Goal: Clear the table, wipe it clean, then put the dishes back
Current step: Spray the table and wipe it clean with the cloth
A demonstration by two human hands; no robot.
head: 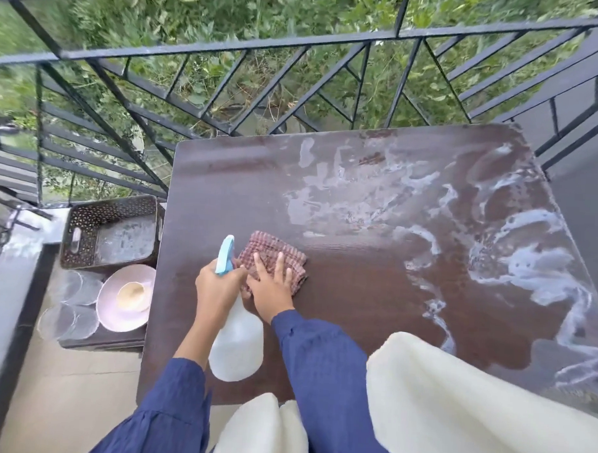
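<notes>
Table point(356, 297): dark brown top with rounded corners, set against the railing point(230, 48).
Foam point(528, 270): white suds and wet streaks across the far and right parts of the top, well apart from both hands.
Right hand point(271, 286): open and flat, with fingers straight and slightly spread and the palm down on the cloth point(276, 251); it grips nothing.
Cloth: red-and-white checked, bunched in folds, lying on the near-left part of the table under that palm.
Left hand point(216, 284): fingers curled round the neck of the spray bottle point(237, 347), just beside the right hand.
Spray bottle: translucent white body with a pale blue trigger head, held tilted above the table, head pointing away from the person.
Dishes: off the table, on a low dark surface point(107, 342) to its left. There is a pink plate point(112, 307) with a small cream bowl point(133, 296) in it, and clear glass plates point(71, 305) beside it, blurred.
Basket point(81, 230): brown and perforated, just behind the dishes, by the table's left edge.
Sleeves point(326, 364): dark blue, on both arms.
Cream fabric point(454, 404): hangs in the foreground, covering the table's near-right edge.
Railing: black metal bars — green plants beyond.
</notes>
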